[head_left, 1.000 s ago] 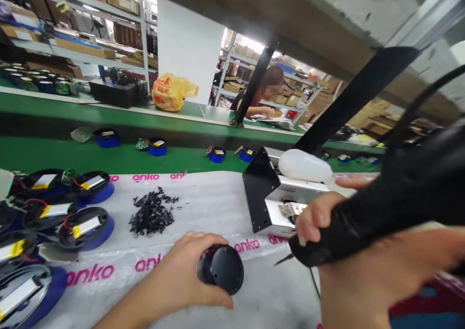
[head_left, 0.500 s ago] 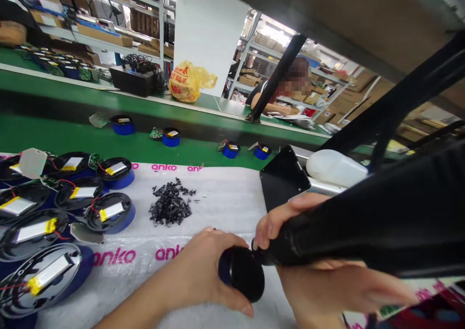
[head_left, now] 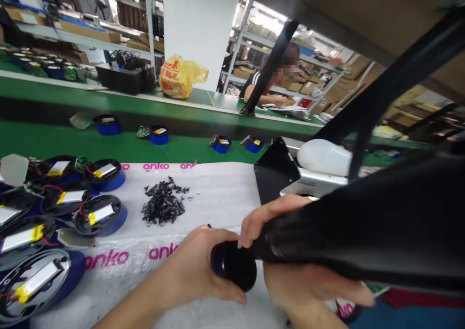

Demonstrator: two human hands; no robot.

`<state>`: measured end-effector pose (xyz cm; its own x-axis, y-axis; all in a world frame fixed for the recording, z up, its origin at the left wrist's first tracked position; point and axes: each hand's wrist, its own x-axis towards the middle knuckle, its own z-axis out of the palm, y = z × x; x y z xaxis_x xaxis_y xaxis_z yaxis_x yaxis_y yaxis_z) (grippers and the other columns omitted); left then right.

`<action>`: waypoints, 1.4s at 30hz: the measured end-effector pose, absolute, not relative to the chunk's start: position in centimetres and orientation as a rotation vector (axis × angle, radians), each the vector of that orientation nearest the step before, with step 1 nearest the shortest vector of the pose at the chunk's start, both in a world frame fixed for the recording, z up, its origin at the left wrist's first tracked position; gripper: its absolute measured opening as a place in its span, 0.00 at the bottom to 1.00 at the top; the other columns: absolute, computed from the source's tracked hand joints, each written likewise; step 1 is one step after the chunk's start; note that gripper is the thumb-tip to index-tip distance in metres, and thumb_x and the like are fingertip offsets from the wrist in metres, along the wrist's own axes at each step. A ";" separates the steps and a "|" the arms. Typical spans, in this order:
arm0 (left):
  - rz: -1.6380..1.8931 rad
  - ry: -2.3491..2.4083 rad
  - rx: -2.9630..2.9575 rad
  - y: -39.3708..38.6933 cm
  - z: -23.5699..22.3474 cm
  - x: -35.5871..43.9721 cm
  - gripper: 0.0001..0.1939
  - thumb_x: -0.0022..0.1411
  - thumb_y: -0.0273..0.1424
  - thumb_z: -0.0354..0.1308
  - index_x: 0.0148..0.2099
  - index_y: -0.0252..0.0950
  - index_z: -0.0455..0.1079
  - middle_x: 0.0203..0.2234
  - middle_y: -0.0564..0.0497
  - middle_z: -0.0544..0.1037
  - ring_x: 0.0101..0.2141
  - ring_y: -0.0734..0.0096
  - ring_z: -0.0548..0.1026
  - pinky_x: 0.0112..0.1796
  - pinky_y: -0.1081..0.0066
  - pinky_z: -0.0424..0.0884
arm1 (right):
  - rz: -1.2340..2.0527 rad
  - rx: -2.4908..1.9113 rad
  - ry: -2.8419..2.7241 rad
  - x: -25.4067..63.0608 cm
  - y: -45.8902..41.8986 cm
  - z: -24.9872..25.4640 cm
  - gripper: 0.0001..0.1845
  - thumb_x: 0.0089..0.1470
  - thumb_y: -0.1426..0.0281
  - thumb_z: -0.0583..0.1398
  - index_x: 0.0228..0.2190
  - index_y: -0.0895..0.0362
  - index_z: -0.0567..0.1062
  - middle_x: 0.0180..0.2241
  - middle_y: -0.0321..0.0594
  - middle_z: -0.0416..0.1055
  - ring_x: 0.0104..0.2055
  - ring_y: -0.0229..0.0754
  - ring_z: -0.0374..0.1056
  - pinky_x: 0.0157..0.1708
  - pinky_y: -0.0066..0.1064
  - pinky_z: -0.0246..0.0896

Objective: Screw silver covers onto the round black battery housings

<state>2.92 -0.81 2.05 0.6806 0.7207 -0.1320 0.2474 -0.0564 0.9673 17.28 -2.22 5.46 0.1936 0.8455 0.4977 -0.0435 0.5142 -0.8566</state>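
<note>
My left hand [head_left: 196, 261] is closed around a small round housing [head_left: 238, 268] with a dark face and a dark blue edge. My right hand [head_left: 259, 222] grips the narrow end of a long black tapered tool [head_left: 348, 227], which looms large and blurred from the right. Its fingertips and the tool's tip meet the upper edge of the housing; the exact contact is hidden. To the left of my hands lies a pile of small black parts [head_left: 163, 204] on a white foam sheet [head_left: 218, 193] printed in pink.
At left, several blue round housings [head_left: 102, 215] hold silver batteries with wires and circuit boards. More stand farther back on the green conveyor [head_left: 189, 147]. A silver-and-black device [head_left: 278, 169] and white bulb-shaped object [head_left: 323, 157] sit behind my right hand. Beyond are a yellow bag [head_left: 179, 77] and another person [head_left: 254, 89].
The view has shifted, so most things sit slightly farther left. My hands keep their grips, and the black tool has turned a little against the housing. The far-left person has left the view.
</note>
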 end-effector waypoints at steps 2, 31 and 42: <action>0.459 0.802 1.604 -0.9 2.2 3.0 0.27 0.41 0.35 0.77 0.47 0.40 0.78 0.36 0.55 0.81 0.39 0.60 0.76 0.41 0.70 0.68 | 0.724 -0.766 -1.168 17.6 -1.9 5.4 0.35 0.43 0.33 0.59 0.38 0.49 0.72 0.18 0.30 0.70 0.13 0.40 0.64 0.12 0.30 0.62; 0.393 0.681 1.779 -0.9 1.2 1.9 0.39 0.45 0.35 0.74 0.58 0.38 0.67 0.55 0.44 0.73 0.55 0.51 0.70 0.56 0.57 0.65 | 0.607 -0.722 -0.965 16.8 -3.8 10.1 0.31 0.40 0.40 0.67 0.32 0.54 0.76 0.16 0.34 0.73 0.12 0.42 0.65 0.09 0.32 0.63; 0.445 0.736 1.809 -1.2 1.4 2.5 0.35 0.41 0.33 0.76 0.53 0.36 0.72 0.47 0.47 0.78 0.47 0.54 0.74 0.47 0.63 0.68 | 0.717 -0.755 -1.042 16.3 -3.3 7.8 0.29 0.43 0.38 0.64 0.33 0.50 0.75 0.16 0.31 0.71 0.13 0.41 0.64 0.13 0.31 0.62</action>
<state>2.53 -1.16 1.36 0.7386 0.6723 -0.0492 0.2688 -0.2269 0.9361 16.29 -3.34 7.77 0.3347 0.8119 0.4784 -0.1575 0.5487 -0.8210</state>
